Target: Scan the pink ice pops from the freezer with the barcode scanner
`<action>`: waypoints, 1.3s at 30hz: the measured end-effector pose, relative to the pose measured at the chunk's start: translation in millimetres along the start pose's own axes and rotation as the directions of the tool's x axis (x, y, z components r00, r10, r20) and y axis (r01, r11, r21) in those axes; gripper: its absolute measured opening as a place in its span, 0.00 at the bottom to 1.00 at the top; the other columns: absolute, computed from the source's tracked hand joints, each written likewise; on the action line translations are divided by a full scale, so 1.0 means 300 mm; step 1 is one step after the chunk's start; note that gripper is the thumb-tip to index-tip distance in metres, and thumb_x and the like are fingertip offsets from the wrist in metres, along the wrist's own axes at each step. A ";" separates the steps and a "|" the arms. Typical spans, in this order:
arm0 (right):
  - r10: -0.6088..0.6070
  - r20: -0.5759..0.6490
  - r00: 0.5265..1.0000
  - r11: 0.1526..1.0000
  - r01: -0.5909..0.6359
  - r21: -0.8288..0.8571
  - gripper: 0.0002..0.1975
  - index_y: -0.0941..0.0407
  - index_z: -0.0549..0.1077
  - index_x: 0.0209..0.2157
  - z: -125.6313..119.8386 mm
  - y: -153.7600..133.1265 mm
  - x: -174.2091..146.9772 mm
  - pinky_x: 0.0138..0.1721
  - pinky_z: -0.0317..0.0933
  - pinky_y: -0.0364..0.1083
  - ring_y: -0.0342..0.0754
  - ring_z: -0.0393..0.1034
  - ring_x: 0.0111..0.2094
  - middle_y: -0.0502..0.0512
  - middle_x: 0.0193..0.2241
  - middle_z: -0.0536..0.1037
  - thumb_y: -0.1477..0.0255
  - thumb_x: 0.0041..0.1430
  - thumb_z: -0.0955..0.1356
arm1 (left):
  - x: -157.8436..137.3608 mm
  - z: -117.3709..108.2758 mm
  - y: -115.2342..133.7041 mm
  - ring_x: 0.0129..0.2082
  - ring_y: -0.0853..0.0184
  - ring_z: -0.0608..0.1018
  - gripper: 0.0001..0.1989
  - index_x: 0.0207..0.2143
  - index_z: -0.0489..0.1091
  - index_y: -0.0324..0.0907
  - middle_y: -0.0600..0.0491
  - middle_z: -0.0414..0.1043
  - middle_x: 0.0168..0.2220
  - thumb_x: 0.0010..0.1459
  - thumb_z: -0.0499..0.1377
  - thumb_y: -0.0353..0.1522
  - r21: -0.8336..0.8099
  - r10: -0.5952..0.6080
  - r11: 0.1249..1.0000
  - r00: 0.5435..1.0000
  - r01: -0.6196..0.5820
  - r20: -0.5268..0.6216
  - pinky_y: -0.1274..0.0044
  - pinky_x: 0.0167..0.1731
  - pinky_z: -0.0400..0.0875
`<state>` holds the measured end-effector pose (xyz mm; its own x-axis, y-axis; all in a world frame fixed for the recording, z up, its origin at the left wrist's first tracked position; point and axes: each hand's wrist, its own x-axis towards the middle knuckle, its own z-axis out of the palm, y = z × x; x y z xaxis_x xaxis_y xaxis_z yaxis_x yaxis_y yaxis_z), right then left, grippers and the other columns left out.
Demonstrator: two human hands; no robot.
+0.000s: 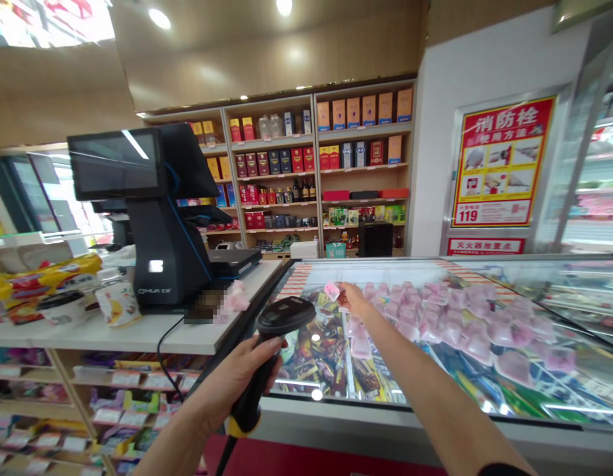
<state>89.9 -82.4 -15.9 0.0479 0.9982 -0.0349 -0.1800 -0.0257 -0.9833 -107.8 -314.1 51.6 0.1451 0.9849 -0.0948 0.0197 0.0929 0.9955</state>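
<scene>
A black barcode scanner (286,315) with a yellow band at its base is gripped upright in my left hand (237,373), its cable hanging down. My right hand (354,299) reaches out over the glass freezer top and pinches a small pink-and-white packet (331,291) between its fingertips. Many translucent pink plastic cups or packets (435,324) are spread across the glass to the right of that hand. What exactly these small items are, I cannot tell. Through the glass freezer lid (306,390), packaged goods show below.
A black point-of-sale terminal (172,244) stands on the white counter (197,338) at left, beside a patterned paper cup (118,303) and yellow snack bags (48,281). Shelves (316,142) of boxes and bottles line the back. Low snack racks (122,396) stand below the counter.
</scene>
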 end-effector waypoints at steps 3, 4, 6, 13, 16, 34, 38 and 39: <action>-0.020 -0.025 1.000 0.998 0.018 -0.053 0.09 0.59 0.68 0.25 -0.003 0.016 0.011 0.17 0.52 0.39 0.38 0.58 0.13 0.45 0.10 0.64 0.74 0.44 0.58 | 0.010 -0.001 -0.006 0.17 0.75 0.65 0.13 0.25 0.65 0.39 0.56 0.65 0.18 0.45 0.55 0.41 0.008 0.007 1.000 0.999 -0.007 -0.035 0.82 0.18 0.57; -0.030 -0.032 0.999 0.997 0.028 -0.077 0.09 0.59 0.68 0.26 -0.003 0.020 0.011 0.17 0.52 0.39 0.39 0.58 0.14 0.45 0.11 0.64 0.74 0.44 0.58 | 0.012 -0.002 -0.007 0.17 0.75 0.65 0.13 0.25 0.65 0.39 0.56 0.65 0.19 0.45 0.56 0.41 0.009 0.004 1.000 0.999 -0.003 -0.045 0.82 0.18 0.58; -0.060 -0.046 0.997 0.990 0.053 -0.133 0.10 0.58 0.68 0.29 0.003 0.027 0.008 0.18 0.52 0.39 0.39 0.58 0.15 0.45 0.12 0.65 0.74 0.44 0.59 | 0.013 -0.006 -0.006 0.17 0.75 0.65 0.13 0.23 0.65 0.39 0.56 0.65 0.18 0.44 0.56 0.41 0.008 -0.002 1.000 0.998 0.002 -0.057 0.82 0.18 0.59; -0.346 0.090 0.934 0.651 0.308 -0.694 0.13 0.56 0.69 0.35 0.107 0.105 -0.036 0.36 0.56 0.43 0.47 0.65 0.36 0.54 0.32 0.73 0.75 0.44 0.62 | 0.017 -0.015 0.001 0.16 0.75 0.65 0.13 0.26 0.66 0.39 0.56 0.65 0.18 0.44 0.56 0.40 -0.061 -0.035 0.998 0.996 0.029 -0.086 0.83 0.17 0.59; -0.393 0.196 0.898 0.421 0.365 -0.830 0.15 0.57 0.68 0.39 0.170 0.156 -0.049 0.41 0.54 0.44 0.49 0.64 0.41 0.56 0.37 0.72 0.74 0.46 0.61 | 0.026 -0.013 -0.006 0.16 0.75 0.66 0.14 0.27 0.66 0.38 0.56 0.65 0.18 0.44 0.57 0.40 -0.066 -0.063 0.996 0.994 0.057 -0.086 0.83 0.17 0.59; -0.561 0.532 0.634 0.352 0.764 -0.540 0.18 0.56 0.65 0.41 0.525 0.130 -0.236 0.41 0.54 0.45 0.46 0.62 0.40 0.55 0.39 0.70 0.70 0.45 0.63 | -0.057 -0.210 -0.077 0.16 0.76 0.65 0.15 0.29 0.66 0.38 0.57 0.65 0.18 0.43 0.58 0.41 -0.218 -0.043 0.975 0.940 -0.034 -0.338 0.84 0.17 0.59; -0.477 0.643 0.599 0.124 0.771 -0.625 0.23 0.56 0.59 0.47 0.804 0.144 -0.245 0.41 0.50 0.51 0.52 0.59 0.43 0.60 0.41 0.68 0.65 0.46 0.62 | -0.133 -0.323 -0.097 0.17 0.75 0.65 0.15 0.26 0.65 0.39 0.56 0.66 0.18 0.41 0.58 0.42 -0.273 -0.085 0.961 0.891 -0.045 -0.447 0.83 0.18 0.60; -0.442 0.658 0.610 0.072 0.755 -0.651 0.24 0.56 0.58 0.48 0.865 0.152 -0.231 0.41 0.49 0.52 0.54 0.59 0.43 0.61 0.40 0.69 0.64 0.47 0.62 | -0.147 -0.345 -0.101 0.17 0.75 0.65 0.16 0.25 0.65 0.39 0.56 0.66 0.18 0.40 0.59 0.43 -0.284 -0.097 0.958 0.881 -0.044 -0.463 0.83 0.18 0.60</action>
<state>-176.6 -139.0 -11.9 -0.5378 0.6551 0.5307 0.6632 0.7174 -0.2134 -217.2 -345.1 26.3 -0.3325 0.9262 -0.1776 -0.2683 0.0876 0.9593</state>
